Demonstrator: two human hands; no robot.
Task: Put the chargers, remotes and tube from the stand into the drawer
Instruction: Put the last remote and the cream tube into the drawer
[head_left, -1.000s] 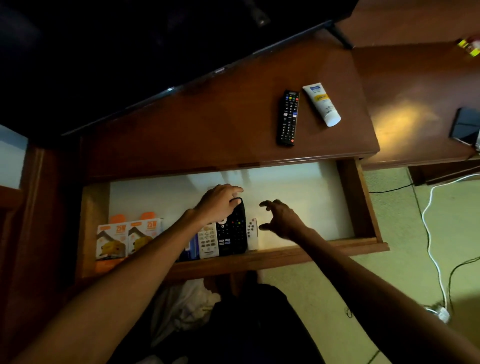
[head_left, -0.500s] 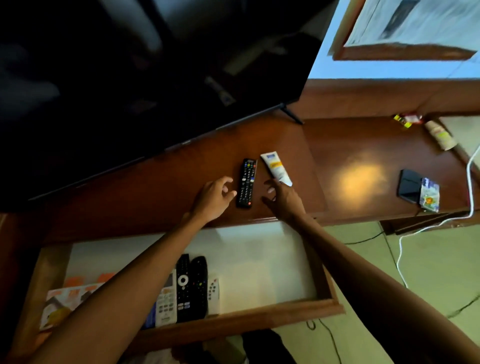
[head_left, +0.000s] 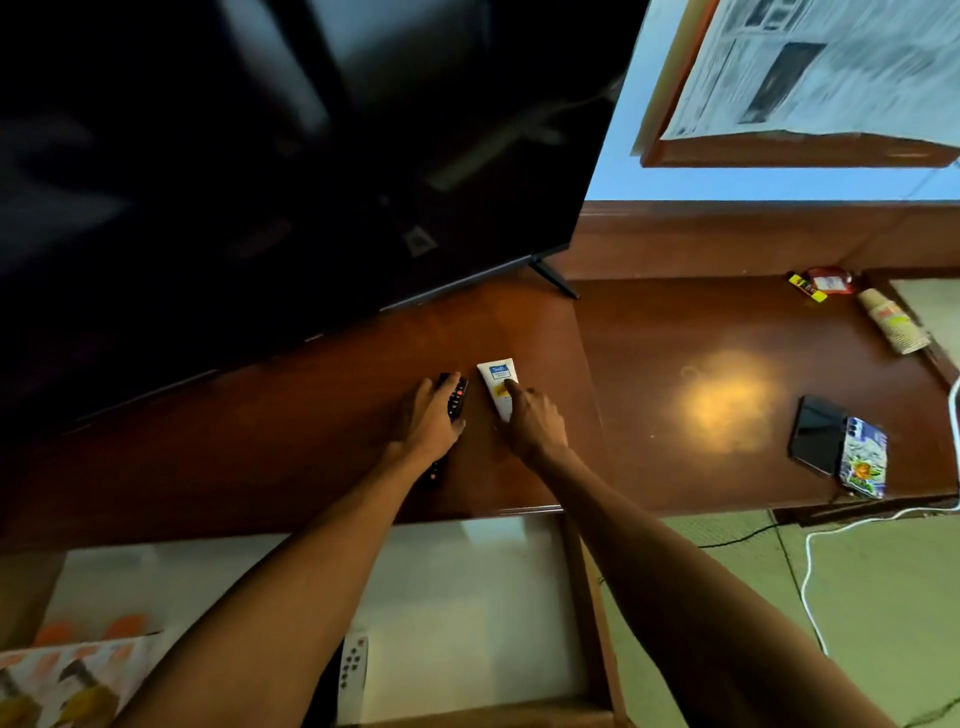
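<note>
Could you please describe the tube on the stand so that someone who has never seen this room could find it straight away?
Start at the big dark television and look at the wooden stand just below its lower right corner. Two hands meet there: the tube lies under the right hand. It is white with a blue label, unlike the black remote beside it under the left hand.

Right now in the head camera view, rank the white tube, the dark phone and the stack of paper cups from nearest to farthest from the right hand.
From the right hand:
1. White tube, under its fingertips on the stand.
2. Dark phone, off to the right on the lower surface.
3. Stack of paper cups, lying at the far right corner.
</note>
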